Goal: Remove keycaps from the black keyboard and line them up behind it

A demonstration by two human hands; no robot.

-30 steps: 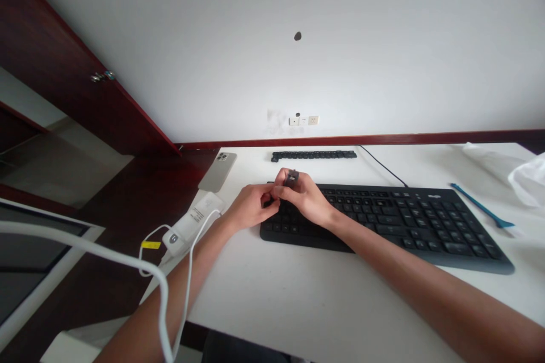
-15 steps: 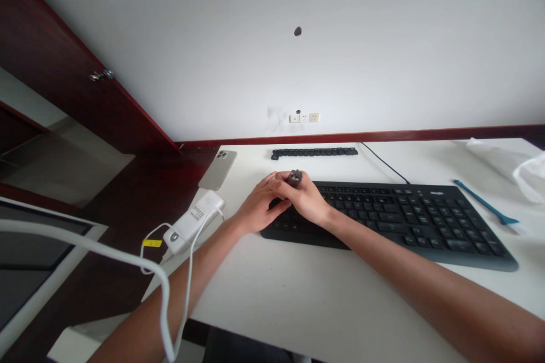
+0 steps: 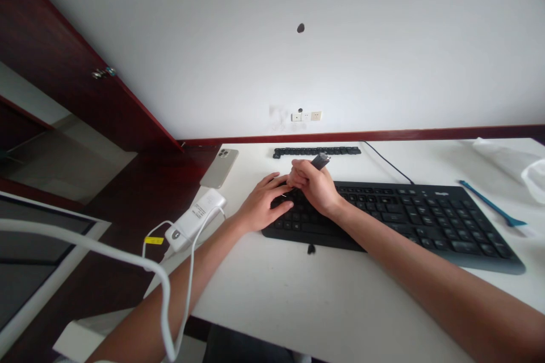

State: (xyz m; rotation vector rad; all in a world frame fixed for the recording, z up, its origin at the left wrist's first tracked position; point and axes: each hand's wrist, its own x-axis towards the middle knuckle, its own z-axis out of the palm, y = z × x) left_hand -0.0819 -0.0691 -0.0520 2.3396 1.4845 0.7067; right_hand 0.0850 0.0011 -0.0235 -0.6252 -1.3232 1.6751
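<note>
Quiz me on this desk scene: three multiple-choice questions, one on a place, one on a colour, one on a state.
1. Where does the phone lie?
A. left of the keyboard
B. on the keyboard
C. by the plastic bag

2. What colour is the thin tool at the desk's right end?
A. red
B. blue
C. yellow

3. What is the right hand doing?
A. lying flat
B. gripping a small dark tool
C. holding the phone

Answers:
1 A, it rests past the keyboard's left end.
2 B, it is plainly blue.
3 B, its fingers are closed round the tool.

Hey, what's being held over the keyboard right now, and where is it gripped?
The right hand grips a small dark tool by its lower end. The left hand holds nothing; it rests on the keyboard.
</note>
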